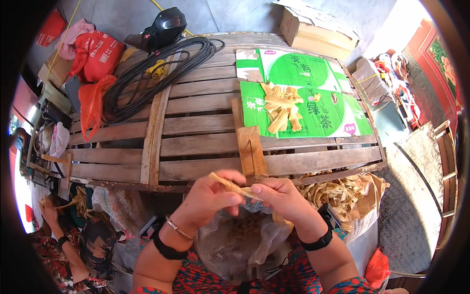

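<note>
Between my two hands, just in front of the table's near edge, is a pale yellow, leathery-looking strip point(229, 184), folded or wrapped over itself. My left hand point(210, 198) grips its left part in closed fingers. Thumb and fingers of my right hand point(278, 196) pinch the right end. Beyond my hands, a wooden block point(249, 147) with what looks like a thin spike lies on the slats. Similar strips form a small pile point(281, 108) on flattened green cardboard point(323, 73). More loose strips point(338, 196) fill a bag to the right of my hands. A clear plastic bag point(220, 245) lies at my lap, its contents blurred.
On the slatted wooden table point(200, 122) lie a coiled black cable point(117, 98), a black helmet-like visor point(169, 27) and red bags point(95, 56). A cardboard box point(316, 29) stands at the back right. Another person's hand point(49, 213) holds strips at the lower left.
</note>
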